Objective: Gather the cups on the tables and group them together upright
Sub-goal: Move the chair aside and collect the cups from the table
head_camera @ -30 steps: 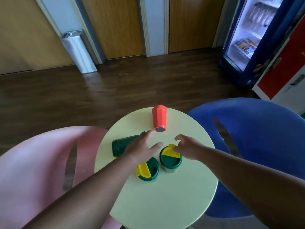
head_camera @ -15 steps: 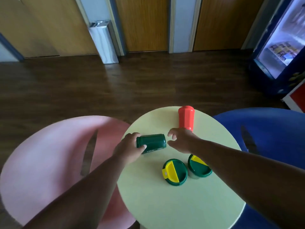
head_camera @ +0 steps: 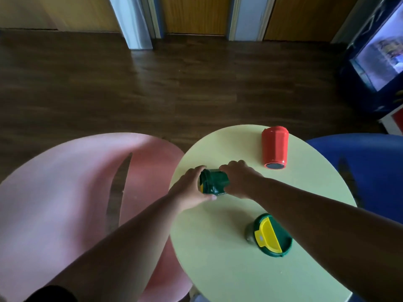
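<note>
A dark green cup [head_camera: 214,182] lies tilted at the left side of the round pale green table [head_camera: 218,264], its yellow-marked lid end turned toward me. My left hand [head_camera: 189,189] grips it from the left, thumb under its near side. My right hand [head_camera: 238,180] holds its right end with curled fingers. A red cup [head_camera: 274,147] lies on its side at the far right of the table, dark end facing me. One green cup with a yellow flip lid [head_camera: 271,235] stands upright near my right forearm. Whether another cup sits behind that forearm is hidden.
A pink chair [head_camera: 65,192] stands left of the table and a blue chair [head_camera: 370,162] right of it. Dark wooden floor [head_camera: 174,83] stretches beyond to wooden doors. A lit drinks fridge [head_camera: 379,59] stands at the far right.
The view swung left. My left hand took hold of the lying green cup, my right hand joined it, and the cup now tips up with its lid toward me.
</note>
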Demonstrator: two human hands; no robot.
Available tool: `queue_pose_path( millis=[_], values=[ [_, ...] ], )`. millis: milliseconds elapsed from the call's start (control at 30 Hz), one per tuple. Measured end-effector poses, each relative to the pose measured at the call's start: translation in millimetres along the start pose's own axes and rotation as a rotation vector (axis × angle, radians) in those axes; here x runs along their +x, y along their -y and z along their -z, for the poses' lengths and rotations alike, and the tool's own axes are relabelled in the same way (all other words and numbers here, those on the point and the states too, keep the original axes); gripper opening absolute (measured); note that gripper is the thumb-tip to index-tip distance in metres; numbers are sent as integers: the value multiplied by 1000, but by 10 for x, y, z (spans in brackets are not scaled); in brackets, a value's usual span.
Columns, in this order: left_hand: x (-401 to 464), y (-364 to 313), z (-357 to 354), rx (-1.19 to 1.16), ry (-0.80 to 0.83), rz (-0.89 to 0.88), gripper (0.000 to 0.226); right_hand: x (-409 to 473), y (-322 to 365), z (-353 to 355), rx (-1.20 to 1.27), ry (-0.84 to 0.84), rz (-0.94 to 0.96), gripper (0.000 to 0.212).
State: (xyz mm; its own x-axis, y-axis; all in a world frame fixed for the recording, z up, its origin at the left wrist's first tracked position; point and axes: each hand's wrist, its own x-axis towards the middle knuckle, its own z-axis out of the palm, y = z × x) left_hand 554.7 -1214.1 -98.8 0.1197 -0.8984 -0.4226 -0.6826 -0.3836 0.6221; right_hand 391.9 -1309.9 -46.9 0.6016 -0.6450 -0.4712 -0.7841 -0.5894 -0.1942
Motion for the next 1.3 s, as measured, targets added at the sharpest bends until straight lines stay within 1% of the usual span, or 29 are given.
queue_pose_path(
  millis=[133,200,300,400,467,567,667,867,1067,1300],
  values=[
    [51,98,-54,-65,20,39,110,48,-10,-44,5,-17,-7,42],
    [62,93,-72,-83,9,40,104,40,-29,-48,15,-9,-3,41],
    [24,-8,-73,-102,-59,15,96,-7,-95,-8,50,-7,22,41],
    [-36,-193,-52,-87,-117,-24,97,-101,-206,84,103,2,22,47],
    [-69,-353,-23,-37,-122,-74,98,-198,-293,166,173,11,3,49],
    [-105,-640,18,85,-99,-167,98,-375,-463,296,290,30,-21,42],
    [-116,-921,-2,242,-90,-253,90,-544,-655,395,375,68,-26,36],
    [-128,-1217,-127,467,-9,-348,84,-753,-901,368,464,109,-71,37],
    [-202,-1386,-225,597,41,-378,82,-867,-1004,248,387,144,-46,42],
    [-236,-1450,-248,672,58,-354,90,-887,-1051,193,352,162,-58,47]
  ],
)
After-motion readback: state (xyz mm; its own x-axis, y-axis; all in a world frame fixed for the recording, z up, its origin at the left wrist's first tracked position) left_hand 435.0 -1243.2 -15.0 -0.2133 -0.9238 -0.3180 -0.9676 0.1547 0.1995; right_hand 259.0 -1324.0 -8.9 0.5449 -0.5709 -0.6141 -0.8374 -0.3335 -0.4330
